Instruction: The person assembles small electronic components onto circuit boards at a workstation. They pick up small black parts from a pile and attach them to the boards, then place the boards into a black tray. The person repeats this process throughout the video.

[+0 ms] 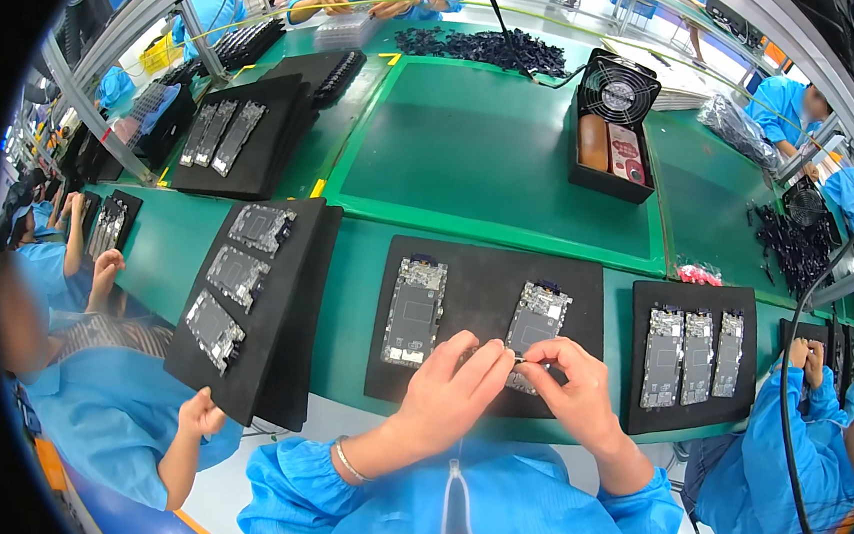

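Observation:
Both my hands meet over the lower end of a phone-sized circuit board [539,316], which lies on a black foam pad [477,263] on the bench before me. My left hand [448,381] has its fingers drawn together, the tips at that board's lower end. Thumb and forefinger of my right hand [579,386] pinch at the same spot. Something tiny and dark seems to be between the fingertips, too small to name. Left of my hands, a second circuit board [414,310] lies face up on the same pad. My fingers hide part of the nearer board's bottom edge.
A black foam pad with three boards [701,406] lies at right; another pad [276,324], also with three, is at left beside a co-worker's hand [199,415]. Beyond the green mat [498,151] stand a box with a fan [619,91] and a heap of dark parts [480,47].

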Action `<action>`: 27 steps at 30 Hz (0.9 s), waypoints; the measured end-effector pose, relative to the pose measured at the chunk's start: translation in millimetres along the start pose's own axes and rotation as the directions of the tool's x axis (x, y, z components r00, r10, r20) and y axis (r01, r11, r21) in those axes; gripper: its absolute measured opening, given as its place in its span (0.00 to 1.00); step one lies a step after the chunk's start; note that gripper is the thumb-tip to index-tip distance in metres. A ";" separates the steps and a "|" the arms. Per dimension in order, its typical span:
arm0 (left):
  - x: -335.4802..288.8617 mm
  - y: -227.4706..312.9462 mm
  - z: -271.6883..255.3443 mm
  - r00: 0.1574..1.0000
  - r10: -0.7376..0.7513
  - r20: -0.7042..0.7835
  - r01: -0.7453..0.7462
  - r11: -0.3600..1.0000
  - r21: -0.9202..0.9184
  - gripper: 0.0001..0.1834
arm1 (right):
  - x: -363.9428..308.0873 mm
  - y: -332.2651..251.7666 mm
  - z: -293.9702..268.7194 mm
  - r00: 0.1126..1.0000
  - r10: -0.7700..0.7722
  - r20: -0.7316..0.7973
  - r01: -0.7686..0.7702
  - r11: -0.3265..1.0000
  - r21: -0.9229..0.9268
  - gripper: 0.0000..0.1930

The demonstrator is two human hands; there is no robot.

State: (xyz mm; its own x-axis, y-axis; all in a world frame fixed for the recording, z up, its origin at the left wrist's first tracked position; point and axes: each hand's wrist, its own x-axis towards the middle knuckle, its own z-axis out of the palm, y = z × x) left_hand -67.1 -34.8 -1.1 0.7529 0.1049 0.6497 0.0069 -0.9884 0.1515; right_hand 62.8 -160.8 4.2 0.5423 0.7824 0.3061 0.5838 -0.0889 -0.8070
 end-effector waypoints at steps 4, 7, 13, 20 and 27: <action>-0.3 1.7 -1.1 1.000 0.003 -0.002 -0.003 1.000 0.019 0.22 | 2.0 -0.8 -2.1 0.998 -0.061 0.005 0.061 0.997 -0.052 0.08; -2.1 1.2 -0.1 1.000 0.021 -0.006 -0.021 1.000 0.007 0.22 | 0.9 -0.7 -2.9 0.999 -0.025 0.024 0.026 0.999 -0.021 0.07; -1.5 2.9 4.2 1.000 0.012 -0.018 -0.013 1.000 -0.009 0.23 | 6.2 10.3 -3.4 0.993 0.061 0.099 -0.072 0.991 0.109 0.05; 46.1 -57.0 54.3 0.874 -0.240 0.423 0.312 0.944 -0.110 0.29 | 37.3 70.1 14.6 0.950 0.301 -0.086 -0.250 0.895 0.369 0.11; 64.6 -44.8 124.0 0.888 -0.090 0.452 0.203 0.957 -0.209 0.39 | 3.1 116.7 -12.5 0.882 0.436 -0.180 -0.415 0.899 0.141 0.12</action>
State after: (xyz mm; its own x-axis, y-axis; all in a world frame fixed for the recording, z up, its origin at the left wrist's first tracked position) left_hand 62.9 2.7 -58.3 0.9650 0.1322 0.2266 0.0219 -0.9013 0.4325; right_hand 140.1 -176.5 -82.6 0.8413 0.5404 0.0090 0.2141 -0.3181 -0.9236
